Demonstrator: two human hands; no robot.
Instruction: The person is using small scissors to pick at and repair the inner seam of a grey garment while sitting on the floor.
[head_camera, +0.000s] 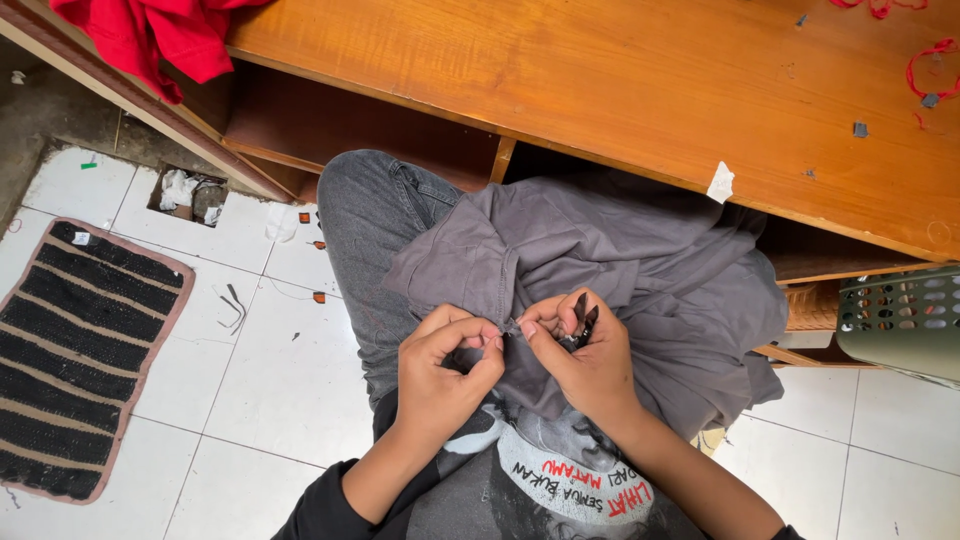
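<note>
We see the left hand (445, 365) and the right hand (580, 350) meeting over a grey garment (620, 270) that lies draped across the person's lap, its far portion tucked beneath the near edge of the wooden table (640, 80). The left hand's fingers are curled narrow, with thumb and forefinger pinching a small fold of the grey fabric at the point where both hands meet. The right hand's fingers are likewise closed: thumb and forefinger grip the same fold just beside the left fingertips, while the remaining fingers wrap a small black thread snipper (580, 322), whose blades point up and away from the palm. The two hands are touching or nearly touching at the pinch point; we cannot tell which. Grey jeans (370, 230) show at the left side of the garment. On the table, a red cloth (150, 35) hangs over the far-left corner, and red thread scraps (925, 70) lie near the far-right edge. A striped black mat (80, 355) rests on the white tiled floor (270, 390) at left, and a perforated green basket (900, 315) sits under the table's right end.
</note>
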